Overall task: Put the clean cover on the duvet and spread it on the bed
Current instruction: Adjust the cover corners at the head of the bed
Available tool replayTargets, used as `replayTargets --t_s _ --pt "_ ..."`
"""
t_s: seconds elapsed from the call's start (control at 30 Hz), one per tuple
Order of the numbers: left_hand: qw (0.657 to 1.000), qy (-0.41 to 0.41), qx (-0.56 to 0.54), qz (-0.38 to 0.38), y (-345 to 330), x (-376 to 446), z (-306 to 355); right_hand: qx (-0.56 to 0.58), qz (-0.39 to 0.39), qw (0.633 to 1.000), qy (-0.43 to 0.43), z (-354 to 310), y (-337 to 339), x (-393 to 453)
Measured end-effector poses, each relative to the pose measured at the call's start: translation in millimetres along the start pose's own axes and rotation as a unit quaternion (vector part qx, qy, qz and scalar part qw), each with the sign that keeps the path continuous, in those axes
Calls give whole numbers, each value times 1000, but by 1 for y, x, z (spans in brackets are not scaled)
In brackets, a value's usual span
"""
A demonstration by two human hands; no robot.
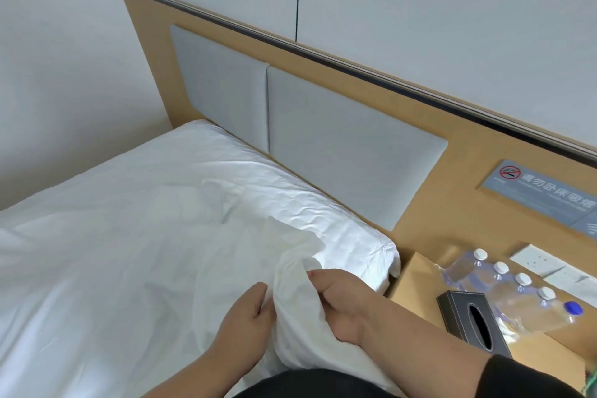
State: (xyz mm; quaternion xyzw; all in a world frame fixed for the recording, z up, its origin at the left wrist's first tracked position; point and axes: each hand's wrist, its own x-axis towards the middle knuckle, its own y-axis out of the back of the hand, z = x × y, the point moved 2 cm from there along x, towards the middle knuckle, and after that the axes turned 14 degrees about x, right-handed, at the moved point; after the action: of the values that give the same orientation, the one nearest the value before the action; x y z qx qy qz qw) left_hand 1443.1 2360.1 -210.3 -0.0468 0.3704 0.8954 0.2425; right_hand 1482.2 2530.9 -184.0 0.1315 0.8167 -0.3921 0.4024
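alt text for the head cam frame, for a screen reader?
Both hands, left hand and right hand, grip a bunched corner of white bedding at the bed's head end. A padded headboard stands behind; bottled water and a tissue box sit on the bedside shelf.

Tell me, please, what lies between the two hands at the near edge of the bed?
In the head view, a bunched fold of the white cover lies between the left hand and right hand; both grip it.
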Motion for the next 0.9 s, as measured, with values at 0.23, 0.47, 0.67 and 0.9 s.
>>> replayTargets --t_s 0.23,0.47,0.67,0.9 --pt "991 34 -24 128 26 -15 -9 43 60 991 111 -5 -2 6" --pt "983 30 -68 167 38 -24 -13 -405 216 815 354 -33 24 -5" --pt "991 -4 -54 120 32 -19 -9 -693 50 713 90 16 3 3" --pt "898 -289 326 -64 74 -6 16 -616 -86 774 116 22 -16 -55"
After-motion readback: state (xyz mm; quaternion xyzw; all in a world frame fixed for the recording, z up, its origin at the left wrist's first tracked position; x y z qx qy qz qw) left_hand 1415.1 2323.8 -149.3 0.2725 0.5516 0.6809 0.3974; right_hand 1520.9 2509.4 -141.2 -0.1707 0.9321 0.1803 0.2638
